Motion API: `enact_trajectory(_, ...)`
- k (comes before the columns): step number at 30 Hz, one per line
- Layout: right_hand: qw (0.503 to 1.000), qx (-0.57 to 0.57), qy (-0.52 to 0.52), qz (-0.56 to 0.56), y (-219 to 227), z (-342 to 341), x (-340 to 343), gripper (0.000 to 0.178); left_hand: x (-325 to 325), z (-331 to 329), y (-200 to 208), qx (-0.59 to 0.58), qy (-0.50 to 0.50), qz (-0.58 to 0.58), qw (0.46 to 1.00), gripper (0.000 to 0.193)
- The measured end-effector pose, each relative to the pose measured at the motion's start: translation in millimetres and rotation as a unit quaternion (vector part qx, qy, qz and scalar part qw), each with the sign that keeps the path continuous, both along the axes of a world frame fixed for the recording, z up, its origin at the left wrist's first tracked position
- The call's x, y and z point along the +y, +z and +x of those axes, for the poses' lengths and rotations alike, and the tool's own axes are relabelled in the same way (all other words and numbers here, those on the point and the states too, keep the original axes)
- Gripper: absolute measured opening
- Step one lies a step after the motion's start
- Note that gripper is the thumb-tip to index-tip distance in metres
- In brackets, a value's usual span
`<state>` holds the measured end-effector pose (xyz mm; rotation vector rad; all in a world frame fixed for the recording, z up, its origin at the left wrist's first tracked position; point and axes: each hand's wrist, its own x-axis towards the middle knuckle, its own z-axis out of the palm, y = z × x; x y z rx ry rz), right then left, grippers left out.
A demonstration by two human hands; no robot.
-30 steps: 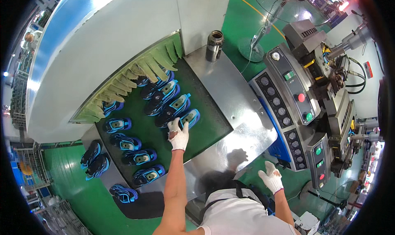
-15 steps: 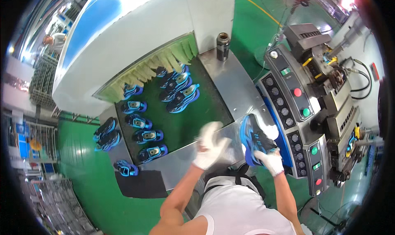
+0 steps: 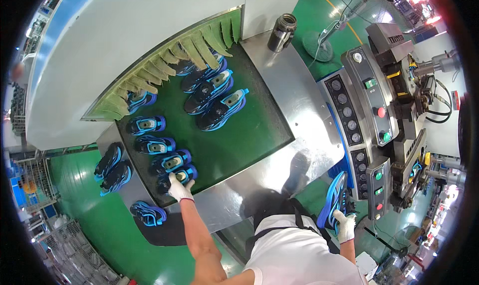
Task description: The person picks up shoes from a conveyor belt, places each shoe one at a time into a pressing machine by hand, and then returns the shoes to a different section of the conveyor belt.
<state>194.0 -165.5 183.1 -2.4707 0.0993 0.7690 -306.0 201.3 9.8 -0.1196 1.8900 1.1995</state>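
While the right hand (image 3: 345, 225) was closed around the lower end of a held shoe (image 3: 331, 202), thumb showing on the near side, the left hand (image 3: 180, 189) lay at a second shoe (image 3: 186, 175) on the green belt (image 3: 249, 140). The held shoe extended upward in view from the right hand's grip, blue sole turned to the left and dark upper to the right, just past the rounded corner of the steel table (image 3: 322, 130) and near the machine's control panel (image 3: 379, 188). At the left hand, the fingers met the second shoe's near end and the thumb stood apart; whether they gripped it or only touched it, I could not tell. The second shoe was at the near end of a slanting row, touching or overlapping a neighbouring shoe (image 3: 172, 160); beyond it lay two more. Well apart from both hands, another group of shoes (image 3: 223, 110) reached back toward the green strip curtain (image 3: 167, 65)
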Motion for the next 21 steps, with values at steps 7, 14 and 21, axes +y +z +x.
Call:
enact_trajectory(7, 0.996, 0.051, 0.055, 0.051, 12, -19, 127, 0.049, 99, -21, -2, 0.012, -0.012, 0.099, 0.995, 0.068)
enact_trajectory(14, 0.898, 0.213, 0.013, 0.385, 63, -35, 165, 0.049, 35, 43, -12, -0.142, -0.264, 0.172, 0.938, 0.056)
enact_trajectory(21, 0.846, 0.192, -0.131, 0.48, 104, 23, 43, 0.038, -46, 331, 150, -0.065, -0.645, 0.218, 0.73, 0.054)
